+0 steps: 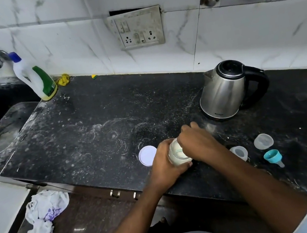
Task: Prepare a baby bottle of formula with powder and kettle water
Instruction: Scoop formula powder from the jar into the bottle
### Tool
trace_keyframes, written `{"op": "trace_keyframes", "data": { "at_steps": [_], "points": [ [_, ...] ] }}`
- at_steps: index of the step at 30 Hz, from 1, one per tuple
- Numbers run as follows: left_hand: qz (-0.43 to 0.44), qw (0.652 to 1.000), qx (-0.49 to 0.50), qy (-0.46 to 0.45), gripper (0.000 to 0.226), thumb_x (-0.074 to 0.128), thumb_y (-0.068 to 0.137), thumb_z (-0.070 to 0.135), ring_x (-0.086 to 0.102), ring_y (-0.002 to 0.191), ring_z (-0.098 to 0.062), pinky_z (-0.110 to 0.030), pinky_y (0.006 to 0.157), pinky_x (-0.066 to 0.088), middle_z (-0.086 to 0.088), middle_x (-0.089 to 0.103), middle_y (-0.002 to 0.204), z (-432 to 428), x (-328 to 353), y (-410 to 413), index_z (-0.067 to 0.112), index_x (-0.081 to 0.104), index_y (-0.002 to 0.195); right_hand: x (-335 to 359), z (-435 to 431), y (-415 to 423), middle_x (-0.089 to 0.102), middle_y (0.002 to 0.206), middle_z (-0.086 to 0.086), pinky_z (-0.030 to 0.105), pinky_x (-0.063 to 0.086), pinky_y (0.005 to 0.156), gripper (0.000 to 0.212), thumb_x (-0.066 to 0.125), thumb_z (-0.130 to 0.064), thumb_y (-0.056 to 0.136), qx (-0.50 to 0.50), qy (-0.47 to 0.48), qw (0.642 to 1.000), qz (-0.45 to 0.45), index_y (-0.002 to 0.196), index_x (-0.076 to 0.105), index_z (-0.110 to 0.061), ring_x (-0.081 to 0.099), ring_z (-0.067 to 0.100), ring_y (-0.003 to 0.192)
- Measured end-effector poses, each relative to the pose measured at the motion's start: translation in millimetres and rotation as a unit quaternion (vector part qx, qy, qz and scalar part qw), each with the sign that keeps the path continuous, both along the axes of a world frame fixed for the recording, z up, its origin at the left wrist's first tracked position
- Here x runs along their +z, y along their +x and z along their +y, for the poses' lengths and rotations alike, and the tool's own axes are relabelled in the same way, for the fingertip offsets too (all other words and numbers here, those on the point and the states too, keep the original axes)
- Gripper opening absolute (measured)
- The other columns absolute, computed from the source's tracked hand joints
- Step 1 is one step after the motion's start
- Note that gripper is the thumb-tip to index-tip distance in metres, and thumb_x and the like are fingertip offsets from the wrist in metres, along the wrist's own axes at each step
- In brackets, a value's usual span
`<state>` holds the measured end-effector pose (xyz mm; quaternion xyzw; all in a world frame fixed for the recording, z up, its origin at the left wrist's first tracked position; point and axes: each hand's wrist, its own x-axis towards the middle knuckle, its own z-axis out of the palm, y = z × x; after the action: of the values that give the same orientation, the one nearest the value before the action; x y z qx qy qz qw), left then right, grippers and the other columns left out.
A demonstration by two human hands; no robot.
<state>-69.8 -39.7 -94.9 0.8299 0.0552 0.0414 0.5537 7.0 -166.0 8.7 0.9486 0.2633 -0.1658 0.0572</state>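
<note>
Head view: your left hand (163, 167) fingers wrap the light, smooth powder jar (177, 153) low, right hand (197, 141) fingers closed inside its mouth; grip its sides firmly.

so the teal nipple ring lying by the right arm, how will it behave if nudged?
Teal ring lies on its side on the counter, so it may roll in an arc. It looks small and plastic, probably light and easily skidded. The soft-looking clear nipple tip would likely flex.

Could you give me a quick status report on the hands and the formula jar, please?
Left hand steadies translucent powder jar. Right hand over its mouth. White round lid off. Steel kettle unobstructed.
</note>
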Motion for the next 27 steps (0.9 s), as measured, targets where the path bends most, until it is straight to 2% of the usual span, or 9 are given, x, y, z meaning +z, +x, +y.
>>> {"op": "trace_keyframes", "data": {
  "at_steps": [3, 5, 9, 14, 17, 20, 22, 24, 27],
  "points": [
    [0.0, 1.0, 0.001, -0.007, 0.086, 0.105, 0.065, 0.016, 0.065, 0.114, 0.006, -0.009, 0.09, 0.048, 0.011, 0.067, 0.127, 1, 1, 0, 0.027, 0.054, 0.133, 11, -6, -11, 0.05, 0.128, 0.006, 0.038, 0.046, 0.088, 0.027, 0.062, -0.015, 0.09, 0.024, 0.033, 0.995, -0.09, 0.114, 0.073, -0.019, 0.042, 0.03, 0.12],
    [-0.006, 1.0, 0.002, -0.009, 0.087, 0.105, 0.065, 0.019, 0.065, 0.116, 0.003, -0.011, 0.092, 0.048, 0.01, 0.066, 0.129, 1, 1, 0, 0.031, 0.053, 0.134, 17, -8, -16, 0.056, 0.12, 0.006, 0.035, 0.043, 0.084, 0.026, 0.064, -0.017, 0.09, 0.048, 0.027, 0.993, -0.105, 0.115, 0.072, -0.02, 0.046, 0.029, 0.115],
    [-0.023, 1.0, 0.001, -0.006, 0.087, 0.104, 0.066, 0.02, 0.065, 0.12, -0.003, -0.014, 0.095, 0.05, 0.008, 0.065, 0.132, -1, 1, -1, 0.045, 0.051, 0.13, 31, -6, -19, 0.065, 0.121, 0.005, 0.03, 0.038, 0.084, 0.027, 0.057, -0.014, 0.098, 0.076, -0.038, 0.995, -0.047, 0.123, 0.068, -0.014, 0.052, 0.025, 0.121],
    [-0.038, 0.999, -0.003, -0.001, 0.087, 0.104, 0.066, 0.024, 0.065, 0.123, -0.006, -0.017, 0.099, 0.05, 0.009, 0.064, 0.133, -3, 0, -2, 0.048, 0.052, 0.132, 27, 2, -14, 0.066, 0.125, 0.006, 0.03, 0.03, 0.082, 0.031, 0.067, -0.017, 0.093, 0.116, -0.096, 0.989, -0.012, 0.124, 0.066, -0.012, 0.053, 0.025, 0.121],
    [-0.039, 0.999, -0.007, 0.009, 0.085, 0.104, 0.067, 0.023, 0.064, 0.12, -0.003, -0.014, 0.097, 0.048, 0.011, 0.065, 0.13, -3, 0, -2, 0.041, 0.055, 0.133, 15, 4, -10, 0.068, 0.125, 0.005, 0.032, 0.039, 0.089, 0.032, 0.069, -0.021, 0.093, 0.119, -0.092, 0.989, 0.007, 0.123, 0.066, -0.014, 0.052, 0.024, 0.123],
    [-0.035, 0.999, -0.008, 0.01, 0.084, 0.104, 0.066, 0.019, 0.064, 0.118, 0.001, -0.012, 0.096, 0.047, 0.012, 0.066, 0.128, -3, 0, -2, 0.031, 0.057, 0.135, 16, 5, -5, 0.062, 0.131, 0.006, 0.033, 0.044, 0.1, 0.034, 0.062, -0.025, 0.099, 0.096, -0.067, 0.993, 0.032, 0.131, 0.063, -0.015, 0.054, 0.024, 0.125],
    [-0.031, 0.999, -0.005, 0.011, 0.085, 0.104, 0.065, 0.019, 0.063, 0.119, 0.002, -0.012, 0.097, 0.047, 0.011, 0.066, 0.129, -3, 0, -2, 0.027, 0.058, 0.136, 17, 1, -1, 0.061, 0.13, 0.008, 0.03, 0.045, 0.098, 0.034, 0.057, -0.024, 0.102, 0.103, -0.044, 0.993, 0.041, 0.134, 0.064, -0.017, 0.056, 0.024, 0.125],
    [-0.029, 0.999, -0.004, 0.014, 0.087, 0.104, 0.065, 0.021, 0.063, 0.121, 0.001, -0.014, 0.099, 0.047, 0.009, 0.066, 0.132, -2, -1, -1, 0.02, 0.059, 0.139, 17, -3, 0, 0.061, 0.114, 0.008, 0.029, 0.042, 0.085, 0.028, 0.058, -0.022, 0.1, 0.091, -0.019, 0.994, 0.056, 0.124, 0.07, -0.02, 0.058, 0.024, 0.122],
    [-0.023, 1.0, 0.0, 0.017, 0.09, 0.105, 0.064, 0.023, 0.063, 0.122, -0.001, -0.015, 0.099, 0.048, 0.01, 0.065, 0.133, -2, -2, -1, 0.019, 0.059, 0.142, 12, -13, 1, 0.058, 0.088, 0.003, 0.03, 0.037, 0.072, 0.015, 0.06, -0.02, 0.093, 0.034, 0.081, 0.994, 0.059, 0.096, 0.074, -0.022, 0.06, 0.026, 0.11]
  ]
}}
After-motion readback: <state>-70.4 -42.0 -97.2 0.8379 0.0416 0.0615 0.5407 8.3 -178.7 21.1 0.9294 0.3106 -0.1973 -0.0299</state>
